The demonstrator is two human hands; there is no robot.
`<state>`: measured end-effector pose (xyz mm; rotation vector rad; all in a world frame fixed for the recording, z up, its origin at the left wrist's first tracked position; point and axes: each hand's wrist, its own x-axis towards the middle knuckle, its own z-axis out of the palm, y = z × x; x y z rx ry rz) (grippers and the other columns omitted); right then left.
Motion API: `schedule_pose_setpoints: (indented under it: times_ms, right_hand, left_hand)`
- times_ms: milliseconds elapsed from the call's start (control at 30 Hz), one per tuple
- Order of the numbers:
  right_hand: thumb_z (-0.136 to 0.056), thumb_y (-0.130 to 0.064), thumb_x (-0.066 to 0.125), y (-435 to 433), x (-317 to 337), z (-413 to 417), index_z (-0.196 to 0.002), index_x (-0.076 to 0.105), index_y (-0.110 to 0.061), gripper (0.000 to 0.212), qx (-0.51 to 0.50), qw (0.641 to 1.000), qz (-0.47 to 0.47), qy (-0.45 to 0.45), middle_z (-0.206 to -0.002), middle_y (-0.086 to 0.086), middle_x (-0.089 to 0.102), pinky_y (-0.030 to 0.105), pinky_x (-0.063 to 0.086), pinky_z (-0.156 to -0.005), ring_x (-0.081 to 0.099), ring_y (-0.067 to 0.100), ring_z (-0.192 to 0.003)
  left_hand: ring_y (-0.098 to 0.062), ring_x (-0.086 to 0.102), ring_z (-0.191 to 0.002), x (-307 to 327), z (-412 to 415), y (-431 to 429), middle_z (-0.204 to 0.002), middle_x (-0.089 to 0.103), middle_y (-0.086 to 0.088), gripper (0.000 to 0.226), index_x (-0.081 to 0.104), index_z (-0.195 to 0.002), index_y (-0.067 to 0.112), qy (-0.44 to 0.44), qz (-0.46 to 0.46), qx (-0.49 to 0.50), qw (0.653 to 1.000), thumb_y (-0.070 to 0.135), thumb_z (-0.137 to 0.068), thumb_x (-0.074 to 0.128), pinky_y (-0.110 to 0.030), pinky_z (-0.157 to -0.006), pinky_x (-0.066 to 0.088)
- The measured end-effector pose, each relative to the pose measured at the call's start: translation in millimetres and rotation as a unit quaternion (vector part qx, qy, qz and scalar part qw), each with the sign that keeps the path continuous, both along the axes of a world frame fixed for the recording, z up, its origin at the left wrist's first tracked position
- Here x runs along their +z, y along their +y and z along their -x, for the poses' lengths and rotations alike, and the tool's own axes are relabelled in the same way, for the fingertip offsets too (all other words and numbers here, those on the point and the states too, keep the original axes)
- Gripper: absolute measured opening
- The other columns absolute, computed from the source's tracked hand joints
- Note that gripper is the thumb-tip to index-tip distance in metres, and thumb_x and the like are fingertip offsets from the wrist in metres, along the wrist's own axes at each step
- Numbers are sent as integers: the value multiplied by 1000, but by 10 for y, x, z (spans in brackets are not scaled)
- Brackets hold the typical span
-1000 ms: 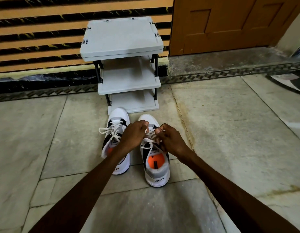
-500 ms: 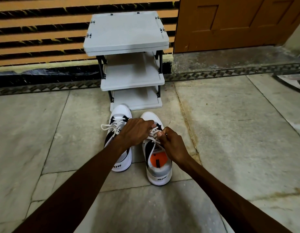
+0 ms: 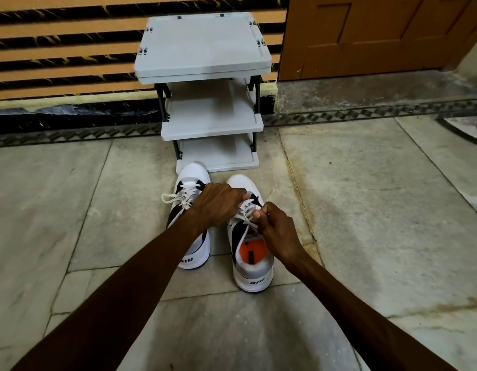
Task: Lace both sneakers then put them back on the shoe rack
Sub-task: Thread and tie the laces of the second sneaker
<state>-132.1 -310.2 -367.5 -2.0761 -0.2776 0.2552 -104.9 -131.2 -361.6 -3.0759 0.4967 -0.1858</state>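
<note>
The right sneaker stands on the stone floor beside the left sneaker, both just before the grey shoe rack. The right hand pinches its white lace between curled fingers. The left hand reaches over its tongue, fingers bunched on the lace.

Left arm: bare, extended forward from lower left, forearm angled up and to the right. Left hand: back facing up, knuckles toward the camera, fingers curled downward and closed, tips hidden beneath the hand.

Right arm: bare, extended from lower right, forearm angled up and to the left. Right hand: loosely fisted, thumb and forefinger pinched together at the upper left, gripping a white lace.

Hands near each other, not touching; left sits slightly farther forward.
</note>
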Motion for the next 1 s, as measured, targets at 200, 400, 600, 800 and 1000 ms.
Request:
schedule_pose_setpoints:
  times_ms: [200, 400, 600, 800, 1000]
  right_hand:
    - [-99, -41, 46, -16, 7, 5, -72, 44, -28, 29, -2, 1000, 14, 7, -72, -1, 62, 29, 44, -62, 62, 19, -70]
    - [-98, -40, 49, 6, 99, -28, -71, 45, -28, 30, 24, 999, 5, 29, -73, -1, 61, 25, 40, -59, 58, 15, -68]
    - [-88, -57, 54, -152, 271, 160, -86, 59, -29, 29, 106, 993, 58, 8, -86, -8, 67, 26, 47, -68, 62, 8, -76]
    - [-74, -55, 63, -167, 353, 520, -117, 53, -31, 51, 300, 847, 389, -205, -132, -2, 54, 35, 40, -85, 47, 27, -116]
    - [-78, -35, 64, -20, 436, 440, -112, 55, -23, 37, 315, 827, 407, -226, -121, -1, 63, 36, 40, -84, 48, 28, -115]
  left_hand:
    - [-37, 67, -83, 24, 9, 2, -90, 72, -17, 28, 60, -117, 23, -3, -18, -8, 1000, 32, -96, 44, -33, -63, 37]
    - [-37, 67, -82, 9, 45, -70, -89, 72, -14, 26, 58, -112, 21, 8, -15, 26, 1000, 33, -93, 44, -33, -60, 38]
    - [-38, 65, -96, 70, 271, -147, -105, 69, -14, 26, 52, -114, 18, 57, 101, 75, 990, 34, -98, 38, -40, -74, 49]
    - [-37, 65, -95, 252, 543, -14, -100, 70, -13, 29, 58, -103, 17, 64, 130, 158, 977, 39, -97, 41, -39, -75, 47]
    - [-32, 65, -94, 326, 769, 155, -100, 68, -9, 29, 60, -95, 15, 49, 84, 203, 974, 39, -95, 44, -35, -72, 47]
